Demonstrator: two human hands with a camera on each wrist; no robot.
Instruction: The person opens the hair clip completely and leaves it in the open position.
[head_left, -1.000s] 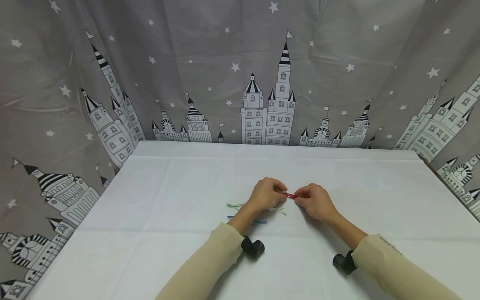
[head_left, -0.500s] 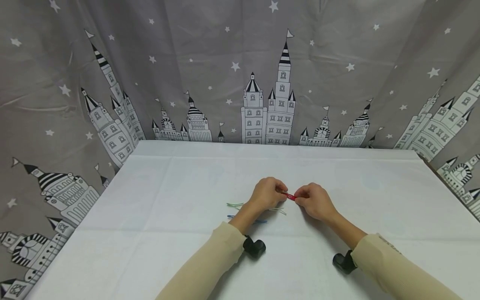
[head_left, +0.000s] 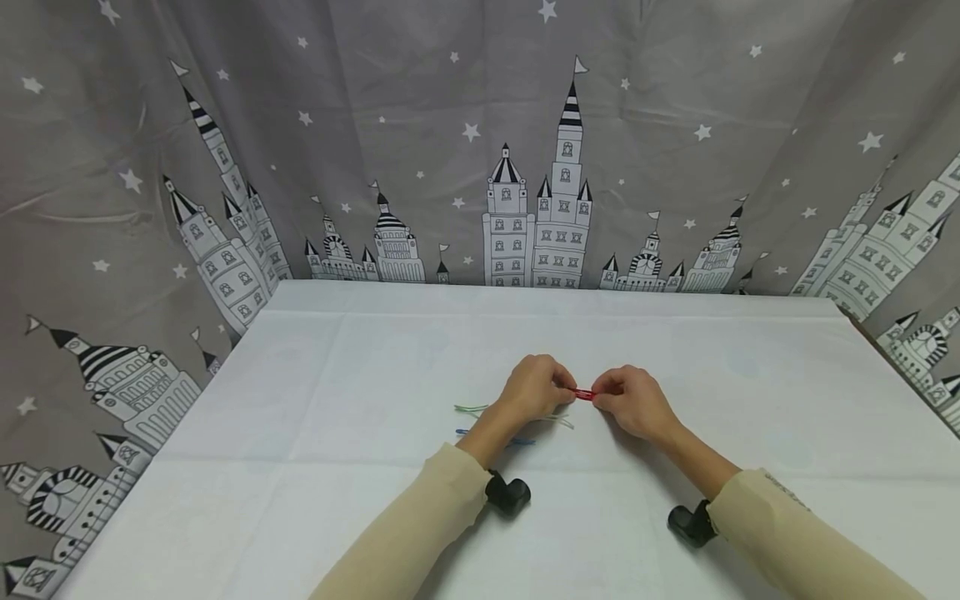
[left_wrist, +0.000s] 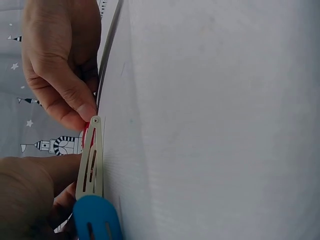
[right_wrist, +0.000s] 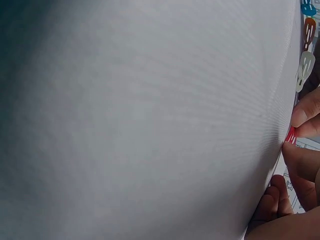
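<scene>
Above the white table, a small red snap hair clip [head_left: 584,394] is stretched between both hands. My left hand [head_left: 534,388] pinches its left end with thumb and fingertips. My right hand [head_left: 633,402] pinches the right end. The fingertips cover both ends of the clip. In the left wrist view, a cream snap hair clip [left_wrist: 98,155] and a blue one [left_wrist: 97,212] lie in front of the left hand, partly overlapping the red clip in that view. An orange-brown clip [right_wrist: 309,31] appears in the right wrist view.
A green clip [head_left: 470,408] and the cream clip [head_left: 561,420] lie near the left forearm, which hides parts of the group. The blue clip [head_left: 521,442] lies nearer. A grey castle-print curtain [head_left: 420,125] hangs behind the white-covered table [head_left: 360,375].
The red clip has turned slightly, from slanting to nearly level, and shifted a little right. Both hands keep their pinch and have barely moved.
</scene>
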